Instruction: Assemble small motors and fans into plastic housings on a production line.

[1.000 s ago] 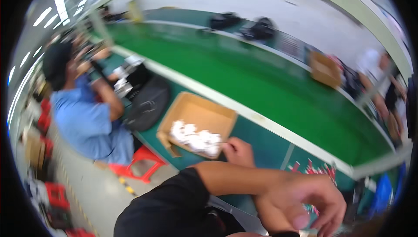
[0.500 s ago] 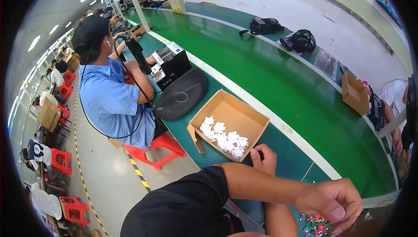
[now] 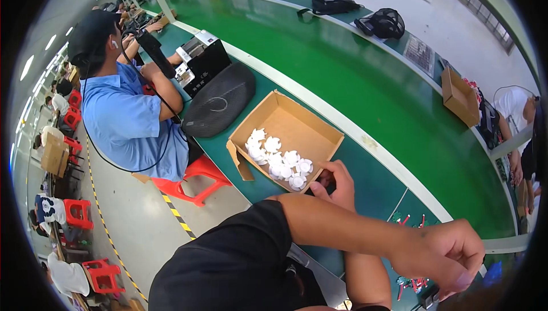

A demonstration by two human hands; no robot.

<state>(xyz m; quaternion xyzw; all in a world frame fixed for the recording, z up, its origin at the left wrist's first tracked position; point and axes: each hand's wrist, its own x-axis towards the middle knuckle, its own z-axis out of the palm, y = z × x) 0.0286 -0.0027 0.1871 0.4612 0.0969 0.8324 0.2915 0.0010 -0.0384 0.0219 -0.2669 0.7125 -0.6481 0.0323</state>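
Note:
My arms cross, the left forearm lying over the right. My left hand (image 3: 448, 257) is at the right above a pile of small red, green and black parts (image 3: 410, 283). Its fingers are curled inward, and whatever they hold is hidden. Beyond the left forearm, my right hand (image 3: 341, 188) is bent closed at the near right corner of a shallow cardboard box (image 3: 305, 119). Something dark shows between its thumb and fingers, too shaded to name. Several white round plastic parts (image 3: 279, 165) lie in the box, toward its near left side.
A black mesh-textured case (image 3: 220, 102) and a black-and-white boxy device (image 3: 204, 65) stand beyond the box. A co-worker in a blue shirt (image 3: 123, 117) sits left on a red stool (image 3: 194, 179). A green belt (image 3: 342, 82) runs alongside; an open carton (image 3: 459, 97) stands across it.
The view has shifted, so the scene sits higher and farther left. My right hand has come closer against the box corner. My left hand stays above the small parts, its fingers still curled.

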